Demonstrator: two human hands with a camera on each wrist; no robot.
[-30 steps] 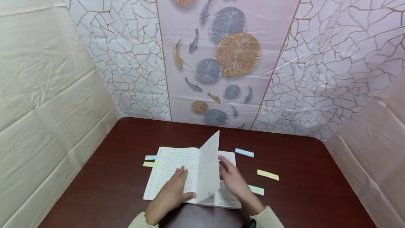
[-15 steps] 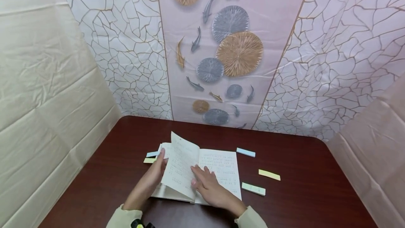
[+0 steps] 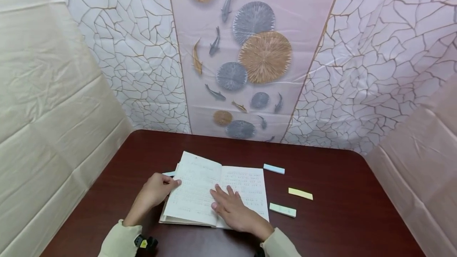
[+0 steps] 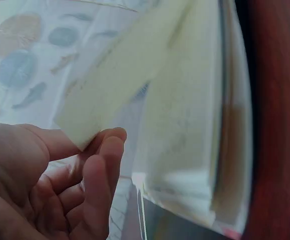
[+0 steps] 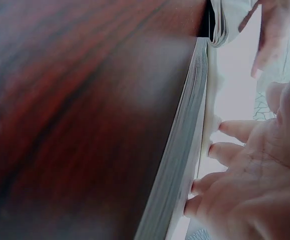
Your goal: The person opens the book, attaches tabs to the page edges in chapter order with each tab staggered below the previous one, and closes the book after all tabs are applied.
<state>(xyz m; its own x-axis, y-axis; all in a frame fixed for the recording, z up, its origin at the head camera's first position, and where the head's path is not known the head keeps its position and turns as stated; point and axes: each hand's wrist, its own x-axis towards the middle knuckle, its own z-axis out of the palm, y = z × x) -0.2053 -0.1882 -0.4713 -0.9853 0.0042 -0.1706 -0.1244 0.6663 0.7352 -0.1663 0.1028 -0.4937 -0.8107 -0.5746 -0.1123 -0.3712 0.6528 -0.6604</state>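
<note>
An open book (image 3: 246, 181) with lines of small print lies on the dark red-brown table. At its left side my left hand (image 3: 153, 191) pinches the outer edge of a lifted page (image 3: 194, 187) between thumb and fingers. In the left wrist view the corner of that page (image 4: 92, 110) sits between thumb and forefinger, raised off the pages below. My right hand (image 3: 233, 211) rests with spread fingers across the lower middle of the book. Its fingertips (image 5: 227, 129) press on the paper in the right wrist view. A blue sticky tab (image 3: 169, 173) pokes out on the left, partly covered.
Right of the book lie a blue sticky-note strip (image 3: 273, 169), a yellow strip (image 3: 300, 193) and a green strip (image 3: 283, 210). The table (image 3: 339, 209) ends at a patterned cloth backdrop (image 3: 264, 90), with pale cloth (image 3: 53, 130) along the left side.
The page flipped from right to left. My right hand let it go and came down on the book; my left hand left the left page and took the turned page's edge, moving it farther left.
</note>
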